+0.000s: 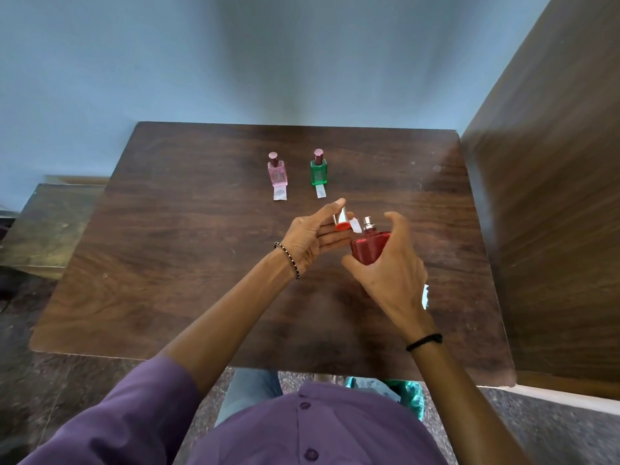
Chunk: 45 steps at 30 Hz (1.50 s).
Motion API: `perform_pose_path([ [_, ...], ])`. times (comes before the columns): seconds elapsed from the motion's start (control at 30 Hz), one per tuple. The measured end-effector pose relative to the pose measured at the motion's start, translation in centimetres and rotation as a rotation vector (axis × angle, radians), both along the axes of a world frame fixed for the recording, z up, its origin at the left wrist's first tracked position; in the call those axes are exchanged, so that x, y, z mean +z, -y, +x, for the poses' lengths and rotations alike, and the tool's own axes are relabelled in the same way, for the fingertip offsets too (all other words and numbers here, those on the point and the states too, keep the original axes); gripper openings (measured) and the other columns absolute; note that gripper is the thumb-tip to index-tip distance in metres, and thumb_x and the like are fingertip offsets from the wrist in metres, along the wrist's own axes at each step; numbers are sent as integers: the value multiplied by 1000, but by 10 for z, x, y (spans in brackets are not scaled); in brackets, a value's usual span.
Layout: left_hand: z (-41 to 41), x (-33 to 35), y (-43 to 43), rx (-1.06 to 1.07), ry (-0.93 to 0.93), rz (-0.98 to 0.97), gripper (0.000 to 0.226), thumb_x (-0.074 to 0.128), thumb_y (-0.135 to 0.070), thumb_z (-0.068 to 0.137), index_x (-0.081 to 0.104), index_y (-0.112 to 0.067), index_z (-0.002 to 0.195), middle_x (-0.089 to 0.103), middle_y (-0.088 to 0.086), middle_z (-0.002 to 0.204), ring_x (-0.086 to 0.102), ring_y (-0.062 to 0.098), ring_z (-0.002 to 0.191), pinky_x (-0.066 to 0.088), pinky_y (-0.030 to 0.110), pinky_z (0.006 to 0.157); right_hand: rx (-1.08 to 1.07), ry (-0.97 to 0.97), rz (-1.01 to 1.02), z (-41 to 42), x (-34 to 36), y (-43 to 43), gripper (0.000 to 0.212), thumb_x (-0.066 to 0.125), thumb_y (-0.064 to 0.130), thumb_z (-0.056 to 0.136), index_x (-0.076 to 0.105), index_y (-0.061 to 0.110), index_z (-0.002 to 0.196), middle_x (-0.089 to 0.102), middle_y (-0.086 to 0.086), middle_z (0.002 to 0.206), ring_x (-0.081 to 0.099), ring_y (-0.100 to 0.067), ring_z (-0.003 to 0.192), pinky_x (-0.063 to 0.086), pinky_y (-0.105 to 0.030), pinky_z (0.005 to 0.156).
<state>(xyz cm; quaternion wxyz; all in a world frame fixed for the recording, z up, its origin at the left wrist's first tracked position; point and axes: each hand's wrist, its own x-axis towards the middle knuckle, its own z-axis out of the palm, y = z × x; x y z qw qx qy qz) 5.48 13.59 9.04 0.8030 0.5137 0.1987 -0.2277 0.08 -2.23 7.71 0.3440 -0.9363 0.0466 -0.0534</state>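
My right hand grips a red perfume bottle above the middle of the dark wooden table. Its silver spray nozzle is bare and my forefinger arches over it. My left hand holds the bottle's red and silver cap and a white paper strip between thumb and fingers, just left of the nozzle. Farther back stand a pink bottle and a green bottle, both capped, each with a white paper strip lying in front of it.
A small white paper piece lies on the table beside my right wrist. A tall wooden panel rises along the table's right side. A blue wall is behind. A lower wooden surface sits to the left.
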Motion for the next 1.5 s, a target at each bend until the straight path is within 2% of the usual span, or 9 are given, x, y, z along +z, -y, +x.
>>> perform_pose_path([
  [0.13,-1,-3,-2,22,13,29,33,77,-38,84,77,-8,98,78,10,107,75,25,97,62,33,76,-115,-350,535,0,7,11,76,77,62,52,42,33,114,60,12,105,64,-9,88,53,-28,65],
  [0.3,-2,-5,4,84,-1,101,44,78,-39,83,76,-1,105,78,11,104,75,27,99,61,36,85,16,-608,1206,-4,11,17,64,80,41,67,65,6,119,72,-22,122,71,-21,86,50,-32,54],
  [0.43,-2,-6,8,129,-5,120,50,77,-38,84,72,5,110,77,15,106,73,31,103,59,41,92,30,-729,1430,-6,11,23,62,69,41,90,56,2,136,68,-25,129,70,-39,115,63,-42,74],
  [0.57,0,-3,10,126,-34,110,53,76,-38,85,70,5,115,75,17,110,74,26,95,60,37,86,114,-818,1551,-7,9,25,60,63,40,99,53,-2,141,61,-33,135,61,-49,124,56,-57,96],
  [0.8,0,-1,13,52,-31,91,55,74,-39,86,69,5,118,75,16,112,71,27,101,60,29,79,71,-707,1327,-4,5,19,57,63,50,98,61,5,134,71,-26,121,70,-44,112,58,-54,95],
  [1.0,-2,-6,12,-2,23,109,48,74,-37,87,73,5,109,77,16,106,73,24,100,57,31,92,-66,-526,1083,-5,6,12,49,54,56,100,69,16,123,78,-18,104,77,-38,92,62,-52,85],
  [1.17,-4,-8,18,-4,58,148,46,74,-39,86,75,4,102,78,15,102,73,18,89,58,29,84,-157,-230,621,-8,3,4,51,48,65,98,72,20,94,76,-3,84,76,-19,81,64,-51,78],
  [1.43,5,-2,14,-74,115,299,37,75,-36,86,74,1,81,75,15,86,72,20,82,59,34,87,-96,-137,405,-8,6,3,46,44,60,102,67,20,104,74,-1,96,72,-19,88,63,-47,81],
  [1.5,6,-4,13,-96,156,366,46,76,-38,85,74,7,80,76,12,79,72,15,76,59,27,78,-102,-142,398,-6,6,1,46,44,58,102,68,19,105,74,-2,96,72,-20,88,63,-47,81],
])
